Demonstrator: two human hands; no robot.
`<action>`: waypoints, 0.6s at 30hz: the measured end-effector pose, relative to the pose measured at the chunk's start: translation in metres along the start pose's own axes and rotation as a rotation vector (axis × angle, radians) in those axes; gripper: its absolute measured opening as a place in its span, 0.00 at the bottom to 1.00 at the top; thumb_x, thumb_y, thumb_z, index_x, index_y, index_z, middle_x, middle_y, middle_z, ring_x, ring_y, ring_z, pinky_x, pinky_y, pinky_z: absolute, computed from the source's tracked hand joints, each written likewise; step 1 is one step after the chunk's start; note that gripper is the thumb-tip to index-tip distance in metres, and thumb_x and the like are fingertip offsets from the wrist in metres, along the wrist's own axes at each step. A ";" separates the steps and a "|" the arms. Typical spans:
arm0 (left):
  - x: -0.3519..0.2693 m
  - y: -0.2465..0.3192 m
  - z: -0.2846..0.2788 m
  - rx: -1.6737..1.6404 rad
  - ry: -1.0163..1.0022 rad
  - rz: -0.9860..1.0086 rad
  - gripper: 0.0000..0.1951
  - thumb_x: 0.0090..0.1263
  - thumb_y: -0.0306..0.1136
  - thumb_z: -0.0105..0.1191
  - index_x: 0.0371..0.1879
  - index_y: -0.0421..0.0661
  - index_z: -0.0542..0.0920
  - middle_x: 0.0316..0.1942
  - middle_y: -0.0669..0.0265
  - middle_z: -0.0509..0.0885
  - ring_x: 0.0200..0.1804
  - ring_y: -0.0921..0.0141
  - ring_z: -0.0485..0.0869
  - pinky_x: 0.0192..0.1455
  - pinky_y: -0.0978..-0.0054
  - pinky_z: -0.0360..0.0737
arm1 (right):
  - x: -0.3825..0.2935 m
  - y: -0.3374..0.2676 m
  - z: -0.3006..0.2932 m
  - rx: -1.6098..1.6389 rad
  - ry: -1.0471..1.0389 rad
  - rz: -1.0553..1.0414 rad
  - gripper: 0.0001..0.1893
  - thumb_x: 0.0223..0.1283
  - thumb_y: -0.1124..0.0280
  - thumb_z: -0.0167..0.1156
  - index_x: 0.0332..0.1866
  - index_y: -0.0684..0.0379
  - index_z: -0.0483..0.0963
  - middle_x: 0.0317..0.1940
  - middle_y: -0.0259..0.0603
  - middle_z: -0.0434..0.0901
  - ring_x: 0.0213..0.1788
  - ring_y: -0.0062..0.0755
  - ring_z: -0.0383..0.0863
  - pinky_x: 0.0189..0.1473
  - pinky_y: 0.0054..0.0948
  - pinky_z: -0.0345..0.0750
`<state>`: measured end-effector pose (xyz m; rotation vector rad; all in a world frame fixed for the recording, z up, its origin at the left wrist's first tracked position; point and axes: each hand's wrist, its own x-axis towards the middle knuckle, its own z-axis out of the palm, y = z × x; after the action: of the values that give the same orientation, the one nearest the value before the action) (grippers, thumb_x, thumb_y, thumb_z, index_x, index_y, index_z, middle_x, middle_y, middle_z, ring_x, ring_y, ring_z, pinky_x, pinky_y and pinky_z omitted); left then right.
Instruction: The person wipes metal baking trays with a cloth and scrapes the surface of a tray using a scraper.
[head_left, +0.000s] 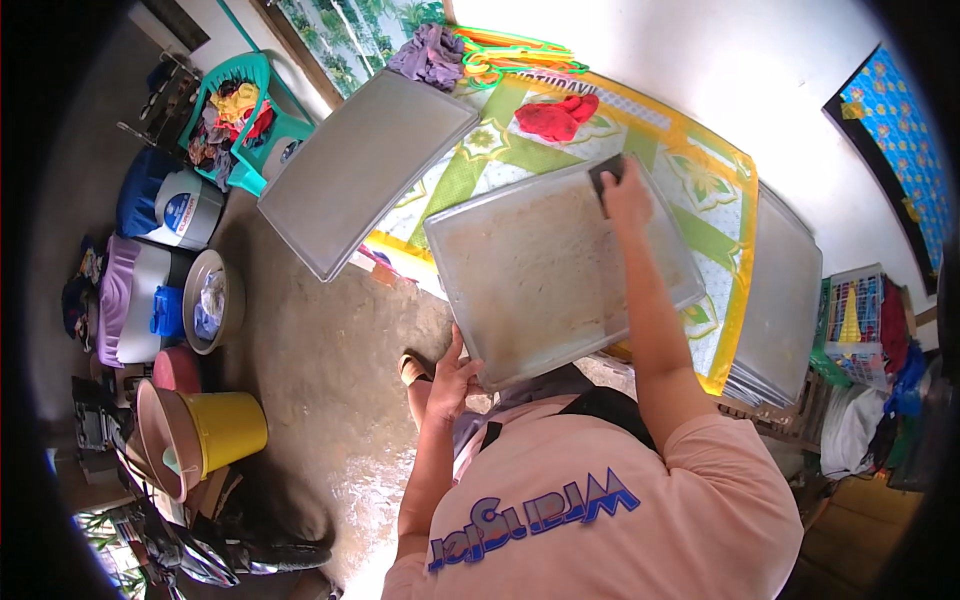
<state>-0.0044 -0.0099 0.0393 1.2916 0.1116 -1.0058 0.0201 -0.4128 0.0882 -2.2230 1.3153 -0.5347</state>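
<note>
A shallow metal tray (540, 270) with brownish stains lies partly on the table, its near edge reaching out over my lap. My left hand (453, 375) grips its near left corner. In my right hand (628, 196) is a dark scrubbing pad (606, 180), pressed to the tray near the far right corner. The hand looks slightly blurred. A second metal tray (375, 161), with a cleaner-looking grey surface, rests to the left and overhangs the table edge.
The table bears a green, white and yellow patterned cover (495, 176). A red cloth (556, 118), a purple cloth (429, 56) and plastic hangers (517, 54) lie at the back. Stacked metal trays (780, 292) stand right. A green chair (251, 146) holds clothes; a yellow bucket (225, 433) stands left.
</note>
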 end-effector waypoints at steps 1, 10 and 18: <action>0.001 0.002 -0.001 0.021 -0.006 0.002 0.44 0.66 0.20 0.52 0.78 0.56 0.43 0.27 0.71 0.74 0.21 0.82 0.68 0.20 0.83 0.75 | 0.013 0.009 -0.008 -0.078 0.003 0.062 0.33 0.56 0.50 0.65 0.64 0.52 0.65 0.50 0.50 0.82 0.53 0.54 0.81 0.53 0.48 0.76; 0.002 0.005 0.004 0.056 0.016 0.020 0.43 0.66 0.21 0.51 0.77 0.55 0.43 0.25 0.73 0.71 0.22 0.82 0.68 0.21 0.82 0.78 | -0.065 -0.044 0.071 -0.010 -0.241 -0.269 0.39 0.49 0.49 0.70 0.64 0.58 0.64 0.50 0.54 0.81 0.52 0.54 0.81 0.53 0.48 0.77; 0.000 0.010 0.008 0.054 0.010 0.004 0.44 0.66 0.21 0.52 0.78 0.55 0.42 0.24 0.74 0.70 0.21 0.82 0.69 0.21 0.82 0.77 | -0.079 -0.058 0.095 0.065 -0.329 -0.319 0.34 0.52 0.51 0.69 0.57 0.61 0.64 0.37 0.57 0.83 0.41 0.58 0.84 0.45 0.50 0.78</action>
<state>-0.0009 -0.0177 0.0496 1.3454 0.0899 -1.0049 0.0770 -0.2988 0.0406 -2.3557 0.7745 -0.2972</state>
